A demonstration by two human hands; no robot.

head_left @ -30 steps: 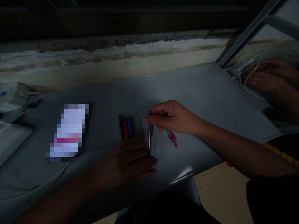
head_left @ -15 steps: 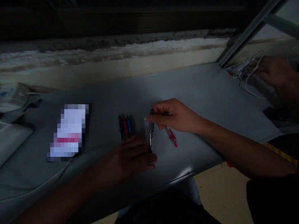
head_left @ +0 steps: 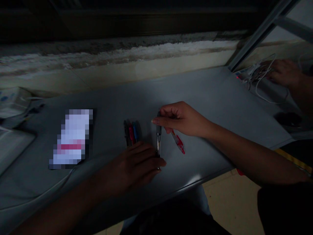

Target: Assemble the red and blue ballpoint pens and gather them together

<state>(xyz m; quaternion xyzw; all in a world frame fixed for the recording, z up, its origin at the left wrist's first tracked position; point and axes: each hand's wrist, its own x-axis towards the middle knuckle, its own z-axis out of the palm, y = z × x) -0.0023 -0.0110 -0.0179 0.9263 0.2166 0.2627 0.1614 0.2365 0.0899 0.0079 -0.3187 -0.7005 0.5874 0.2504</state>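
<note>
In the head view, the person's right hand (head_left: 182,119) and left hand (head_left: 132,168) share a slim clear pen (head_left: 158,138), which stands lengthwise near the middle of the view, at the table's front half. The right thumb and index finger pinch its dark upper barrel, with the other fingers curled in. The left fingers lie pressed together across its lower end, so the pen is held at both ends, and that seems to keep it steady. Its smooth, glossy barrel catches the light.

At 4 o'clock from the pen, a red pen (head_left: 178,142) lies slantwise beneath the right hand, close by the palm. At 9 o'clock, three slim pens (head_left: 130,133) in black, red and blue lie side by side, just above the left fingers. Further toward 9 o'clock lies a flat pixelated card (head_left: 72,138).

All of this rests on a smooth grey table (head_left: 195,94). At 2 o'clock, another person's hand (head_left: 283,72) sits beside a loop of thin white cable (head_left: 259,73); its fingers are too dim to read.
</note>
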